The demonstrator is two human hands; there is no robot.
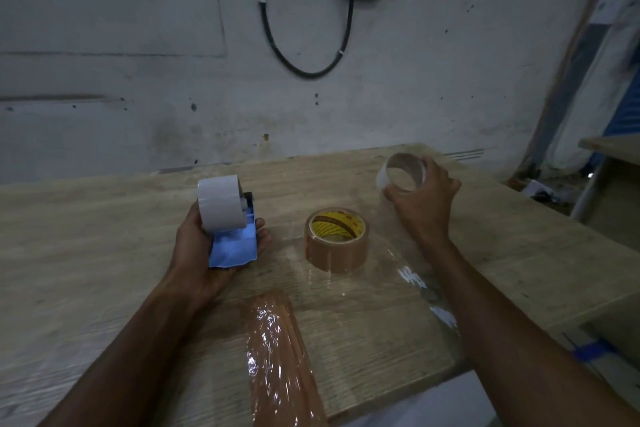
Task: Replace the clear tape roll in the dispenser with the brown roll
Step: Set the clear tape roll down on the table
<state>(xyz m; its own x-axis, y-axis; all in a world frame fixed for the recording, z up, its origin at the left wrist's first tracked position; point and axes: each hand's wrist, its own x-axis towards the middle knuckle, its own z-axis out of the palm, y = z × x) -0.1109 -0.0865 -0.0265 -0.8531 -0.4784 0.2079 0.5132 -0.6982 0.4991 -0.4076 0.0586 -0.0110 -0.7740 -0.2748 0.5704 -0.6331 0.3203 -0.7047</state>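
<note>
A person is standing at a wooden workbench (104, 236), cradling a blue tape dispenser (232, 246) in the left hand (207, 253), fingers curled under its body and thumb side against the pale wheel (220, 203) on top. The right hand (424, 198) is pinching the clear tape roll (401, 172) by its rim and holding it just above the bench's far side. The brown roll (336, 239) is sitting flat between the 2 hands, untouched. A long film of clear tape (426, 291) appears to be trailing from the roll along the right forearm; it could be snagging the skin or bench, dragging the brown roll or tangling as the clear roll goes down. Crumpled brown tape (277, 357) is lying nearby.
</note>
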